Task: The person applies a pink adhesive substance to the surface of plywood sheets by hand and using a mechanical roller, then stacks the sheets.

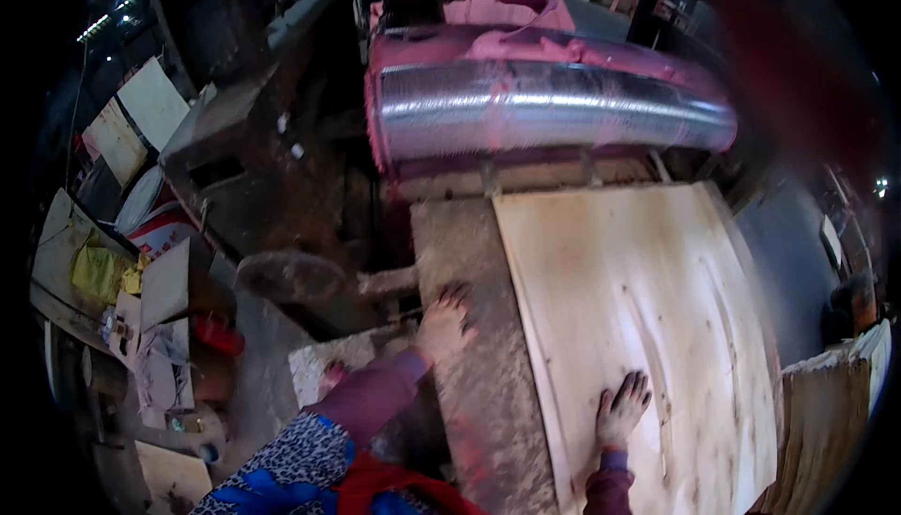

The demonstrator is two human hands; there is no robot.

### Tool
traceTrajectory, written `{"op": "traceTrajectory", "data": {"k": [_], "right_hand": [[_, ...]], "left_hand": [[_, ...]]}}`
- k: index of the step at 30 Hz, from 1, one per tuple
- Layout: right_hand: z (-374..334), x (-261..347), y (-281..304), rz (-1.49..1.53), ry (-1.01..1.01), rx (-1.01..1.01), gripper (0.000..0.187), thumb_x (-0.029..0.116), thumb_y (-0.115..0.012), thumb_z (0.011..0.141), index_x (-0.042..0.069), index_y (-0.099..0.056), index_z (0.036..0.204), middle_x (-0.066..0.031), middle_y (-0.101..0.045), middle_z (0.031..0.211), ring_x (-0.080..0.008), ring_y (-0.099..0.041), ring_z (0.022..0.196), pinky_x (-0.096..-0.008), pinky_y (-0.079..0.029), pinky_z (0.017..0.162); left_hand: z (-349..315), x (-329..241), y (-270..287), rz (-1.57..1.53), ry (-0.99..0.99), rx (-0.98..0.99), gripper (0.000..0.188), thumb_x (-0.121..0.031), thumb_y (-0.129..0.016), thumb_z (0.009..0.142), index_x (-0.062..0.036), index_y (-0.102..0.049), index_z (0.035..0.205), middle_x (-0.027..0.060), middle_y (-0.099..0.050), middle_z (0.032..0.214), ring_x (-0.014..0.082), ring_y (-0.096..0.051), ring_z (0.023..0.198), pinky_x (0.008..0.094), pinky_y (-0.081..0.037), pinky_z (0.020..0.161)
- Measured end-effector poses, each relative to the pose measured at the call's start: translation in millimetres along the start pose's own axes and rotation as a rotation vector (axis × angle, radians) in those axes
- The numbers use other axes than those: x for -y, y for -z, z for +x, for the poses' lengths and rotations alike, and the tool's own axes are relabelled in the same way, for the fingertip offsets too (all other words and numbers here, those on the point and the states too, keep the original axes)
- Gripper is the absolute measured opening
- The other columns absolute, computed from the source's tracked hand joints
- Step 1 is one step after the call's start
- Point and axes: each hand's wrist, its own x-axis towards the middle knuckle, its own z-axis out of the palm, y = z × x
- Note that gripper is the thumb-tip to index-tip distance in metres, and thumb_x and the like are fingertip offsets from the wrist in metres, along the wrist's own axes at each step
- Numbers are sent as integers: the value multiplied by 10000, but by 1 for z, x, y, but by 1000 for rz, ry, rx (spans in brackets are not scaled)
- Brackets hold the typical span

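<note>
A pale wood veneer sheet [582, 290] with dark knots and long splits lies on a worn, stained board [483, 365]. Flat on the veneer, near its lower middle, rests my right hand [623, 410], its fingers stretched out and dark at the tips. My left hand [446, 325] lies on the bare board, left of the veneer's edge, with fingers extended and nothing held. Just beyond the sheet's far edge is a shiny metal roller [554, 112], its ends and upper side coated in pink paste [563, 48].
At the left stands a rusty machine frame [253, 149] with a round handwheel [291, 276]. Boards, a yellow bag [97, 269] and a red object [219, 333] clutter the far left floor. A stack of veneer sheets [826, 421] stands at the lower right.
</note>
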Motion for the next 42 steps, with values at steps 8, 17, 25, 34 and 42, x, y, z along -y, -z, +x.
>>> {"op": "traceTrajectory", "data": {"k": [8,17,25,34,42], "right_hand": [[18,-18,-42,-68,179,-92,537,355,-407,878,14,-351,1289,-194,-348,1328,-336,-311,1236,-432,-235,1016],[-116,174,34,822,175,-132,223,24,-534,824,-8,-572,1042,-123,-583,1018,-202,-550,944,-287,-443,809],[-379,247,-95,637,-47,346,468,252,-637,734,-40,-514,1079,-248,-535,1040,-357,-514,995,-404,-394,876],[-294,170,-148,111,-832,336,905,533,-608,682,-67,-287,1277,-251,-394,1258,-338,-388,1182,-405,-325,977],[-306,177,-152,1308,-787,-324,433,23,-549,801,-21,-419,1211,-103,-492,1200,-174,-486,1035,-290,-378,906]], "left_hand": [[-33,21,1,158,-20,99,614,-425,-525,764,-2,-433,1199,163,-374,1310,293,-327,1222,400,-228,1027],[-232,36,44,-41,29,-69,365,-306,-612,725,-100,-558,1021,120,-472,1214,278,-412,1145,449,-279,982],[-559,96,56,-124,673,1091,313,-343,-477,825,-108,-525,1026,146,-595,941,374,-570,847,448,-455,729],[-616,118,72,-151,689,1191,325,-372,-458,840,-141,-561,1044,109,-612,981,318,-582,884,413,-464,738],[-542,124,54,-355,533,881,312,-294,-495,813,-115,-560,1061,117,-589,1037,291,-563,944,354,-450,796]]}}
